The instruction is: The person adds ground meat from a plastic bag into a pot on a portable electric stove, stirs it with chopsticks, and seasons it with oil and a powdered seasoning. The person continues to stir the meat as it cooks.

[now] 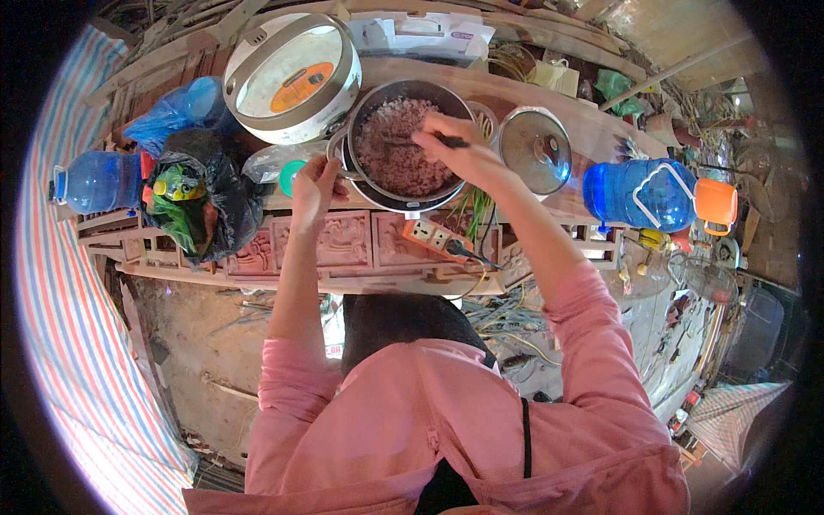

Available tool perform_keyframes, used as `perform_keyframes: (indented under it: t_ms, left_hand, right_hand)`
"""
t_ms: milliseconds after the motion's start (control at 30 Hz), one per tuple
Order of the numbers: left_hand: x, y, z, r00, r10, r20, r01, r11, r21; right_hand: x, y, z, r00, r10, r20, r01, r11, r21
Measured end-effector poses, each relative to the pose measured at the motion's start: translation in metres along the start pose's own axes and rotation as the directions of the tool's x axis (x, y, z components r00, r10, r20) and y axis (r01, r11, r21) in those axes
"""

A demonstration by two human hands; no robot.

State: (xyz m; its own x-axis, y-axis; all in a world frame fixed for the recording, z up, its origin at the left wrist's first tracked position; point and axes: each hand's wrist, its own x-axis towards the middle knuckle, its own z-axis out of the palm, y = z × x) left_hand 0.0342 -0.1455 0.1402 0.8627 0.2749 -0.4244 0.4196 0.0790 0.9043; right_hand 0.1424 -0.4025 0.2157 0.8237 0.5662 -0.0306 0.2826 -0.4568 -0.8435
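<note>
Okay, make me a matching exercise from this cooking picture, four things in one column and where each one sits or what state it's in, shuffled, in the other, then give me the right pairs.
Things:
1. rice cooker
2. glass lid
3. right hand
4. left hand

Places or states:
A. lying on the bench to the right of the pot
B. gripping the pot's left rim
C. closed, standing behind and left of the pot
D. over the pot, holding a utensil in the pinkish minced food

Pairs: 1-C, 2-A, 3-D, 4-B
</note>
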Motion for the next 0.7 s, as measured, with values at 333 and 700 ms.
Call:
perform_keyframes:
  t_ms: [333,700]
  left_hand:
    - [0.006,-0.005,-0.004,1.000,0.013,0.023,-0.014,0.999,0.035]
    - [-0.001,-0.001,0.004,0.999,0.034,-0.019,-0.035,0.998,-0.046]
  right_hand:
    - [-0.010,0.024,-0.028,0.971,-0.189,0.148,0.194,0.981,-0.018]
    - [-0.006,0.008,0.022,0.986,-0.131,0.105,0.115,0.983,0.144]
